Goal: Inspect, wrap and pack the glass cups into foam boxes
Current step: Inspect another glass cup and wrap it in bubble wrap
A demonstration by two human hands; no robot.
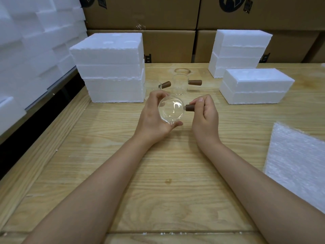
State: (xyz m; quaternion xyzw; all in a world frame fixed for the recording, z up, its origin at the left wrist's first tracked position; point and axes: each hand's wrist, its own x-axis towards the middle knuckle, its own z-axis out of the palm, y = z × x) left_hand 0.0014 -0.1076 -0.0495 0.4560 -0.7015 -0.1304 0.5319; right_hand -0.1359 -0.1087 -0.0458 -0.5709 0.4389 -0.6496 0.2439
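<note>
Three glass cups (171,110): left hand (153,118) cradles one, right hand (204,113) pinches its handle (189,107).

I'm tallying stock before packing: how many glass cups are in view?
3. One cup is held between the left hand and right hand. Two sit on the table behind: one beside the left foam stack, one right of it. Foam could hide more.

Bare wooden table (158,173) lies open from the near edge to mid-board, room enough for both forearms. Beyond that the lane narrows between the tall foam box stack (112,67) on the left and the low foam box pair (255,85) on the right, and two glass cups (179,84) stand in that gap. A bubble wrap sheet (299,164) covers the near right. Cardboard cartons (167,46) wall off the back.
</note>
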